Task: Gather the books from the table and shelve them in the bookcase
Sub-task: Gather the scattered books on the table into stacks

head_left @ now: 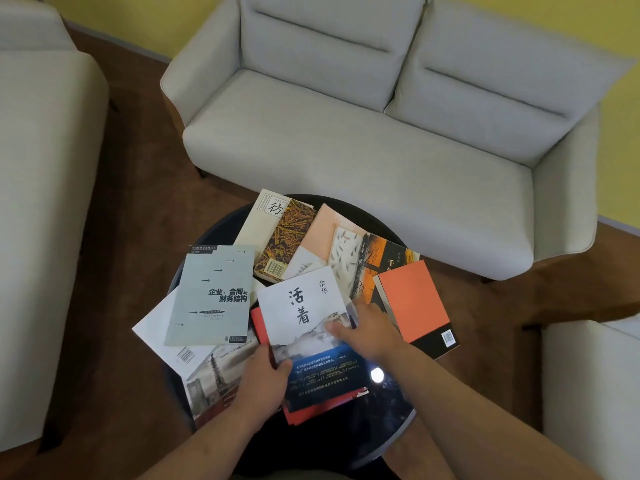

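Note:
Several books lie scattered and overlapping on a round black table [391, 431]. A white book with black brush characters [304, 306] lies on top of a red book [258, 323]. My left hand [261, 382] grips the lower left edge of these two. My right hand [372, 329] rests flat on the white book's right side. A grey-green book [211, 296] lies to the left over a white one [152, 329]. An orange book [414, 299] lies at the right. No bookcase is in view.
A light grey two-seat sofa [363, 133] stands just behind the table. An armchair [38, 202] is at the left and another pale seat [595, 382] at the right. Brown floor [135, 188] runs between them.

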Tool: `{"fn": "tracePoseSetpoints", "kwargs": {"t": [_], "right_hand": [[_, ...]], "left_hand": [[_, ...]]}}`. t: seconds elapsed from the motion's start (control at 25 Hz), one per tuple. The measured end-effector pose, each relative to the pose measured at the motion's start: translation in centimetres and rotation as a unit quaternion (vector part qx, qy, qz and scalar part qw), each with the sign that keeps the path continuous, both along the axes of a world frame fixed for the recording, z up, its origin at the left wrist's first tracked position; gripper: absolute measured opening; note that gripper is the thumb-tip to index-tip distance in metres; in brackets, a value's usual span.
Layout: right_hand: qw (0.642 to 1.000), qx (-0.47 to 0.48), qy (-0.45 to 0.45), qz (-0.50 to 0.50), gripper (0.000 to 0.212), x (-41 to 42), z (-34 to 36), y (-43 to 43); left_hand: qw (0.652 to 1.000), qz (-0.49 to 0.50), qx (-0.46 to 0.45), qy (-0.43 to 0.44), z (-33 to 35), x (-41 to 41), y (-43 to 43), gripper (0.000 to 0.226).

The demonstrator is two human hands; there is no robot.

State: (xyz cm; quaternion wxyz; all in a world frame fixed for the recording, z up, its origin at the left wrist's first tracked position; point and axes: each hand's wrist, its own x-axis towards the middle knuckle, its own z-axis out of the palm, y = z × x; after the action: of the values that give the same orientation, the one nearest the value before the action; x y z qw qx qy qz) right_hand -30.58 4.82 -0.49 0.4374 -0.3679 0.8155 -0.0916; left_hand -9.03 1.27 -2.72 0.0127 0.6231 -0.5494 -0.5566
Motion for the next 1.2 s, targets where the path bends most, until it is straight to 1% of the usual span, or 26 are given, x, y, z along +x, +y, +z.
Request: {"fn": "tracePoseSetpoints", "kwargs": {"t": [0.08, 0.12, 0.16, 0.24, 0.32, 0.36, 0.4, 0.48, 0.56, 0.64, 0.76, 0.8, 0.84, 0.88, 1.0, 1.08, 1.2], "right_hand": [[1.0, 0.016, 0.013, 0.014, 0.079, -0.1, -0.2, -0.1], [1.0, 0.021, 0.012, 0.014, 0.08, 0.0, -0.2, 0.0], [1.0, 0.022, 0.008, 0.01, 0.081, 0.1, -0.3, 0.1], [1.0, 0.031, 0.001, 0.005, 0.085, 0.1, -0.6, 0.4], [0.999, 0.029, -0.031, -0.009, 0.092, -0.1, -0.9, 0.6], [0.997, 0.027, -0.064, -0.026, 0.095, -0.2, -1.0, 0.7], [0.992, 0.026, -0.11, -0.051, 0.093, -0.2, -1.0, 0.8], [0.971, 0.015, -0.21, -0.115, 0.08, 0.2, -1.0, 1.1], [0.946, -0.002, -0.277, -0.17, 0.075, 0.4, -1.1, 1.5], [0.933, -0.006, -0.305, -0.193, 0.076, 0.4, -1.6, 1.7], [0.916, 0.004, -0.34, -0.214, 0.068, -0.1, -1.8, 1.9], [0.909, 0.007, -0.351, -0.224, 0.073, -0.2, -1.7, 1.8], [0.904, 0.009, -0.361, -0.23, 0.081, -0.3, -1.5, 1.8], [0.903, 0.015, -0.363, -0.229, 0.086, -0.3, -1.5, 1.8], [0.904, 0.025, -0.375, -0.205, 0.076, -0.4, -1.4, 1.7], [0.901, 0.029, -0.374, -0.219, 0.068, -0.3, -1.4, 1.8], [0.905, 0.014, -0.35, -0.242, 0.035, 0.4, -0.9, 2.5]], "left_hand": [[0.999, 0.009, -0.002, -0.038, -0.4, -0.7, 0.2, 0.025], [0.998, 0.032, 0.008, -0.046, -0.5, -0.9, 0.3, 0.03], [0.997, 0.067, 0.033, -0.034, -0.8, -0.9, 0.3, 0.033], [0.983, 0.144, 0.102, 0.04, -1.1, -0.6, 0.0, 0.036], [0.968, 0.177, 0.153, 0.087, -1.6, 0.1, -0.6, 0.046], [0.963, 0.177, 0.177, 0.101, -1.5, 0.3, -0.8, 0.049], [0.958, 0.174, 0.198, 0.11, -1.4, 0.4, -1.1, 0.048], [0.954, 0.16, 0.224, 0.117, -0.8, 0.3, -1.6, 0.03], [0.956, 0.144, 0.232, 0.112, -0.7, 0.3, -1.9, 0.023], [0.957, 0.126, 0.234, 0.113, -0.8, 0.5, -1.8, 0.022], [0.958, 0.103, 0.244, 0.113, -1.0, 0.3, -1.3, 0.018], [0.957, 0.099, 0.248, 0.115, -1.1, 0.3, -1.1, 0.018], [0.956, 0.095, 0.25, 0.116, -1.1, 0.4, -1.1, 0.021], [0.957, 0.09, 0.251, 0.119, -1.1, 0.5, -1.1, 0.024], [0.956, 0.081, 0.252, 0.128, -1.1, 0.8, -1.4, 0.023], [0.954, 0.09, 0.253, 0.133, -1.0, 0.9, -1.4, 0.022], [0.947, 0.116, 0.261, 0.151, -1.0, 1.0, -0.9, 0.025]]}}
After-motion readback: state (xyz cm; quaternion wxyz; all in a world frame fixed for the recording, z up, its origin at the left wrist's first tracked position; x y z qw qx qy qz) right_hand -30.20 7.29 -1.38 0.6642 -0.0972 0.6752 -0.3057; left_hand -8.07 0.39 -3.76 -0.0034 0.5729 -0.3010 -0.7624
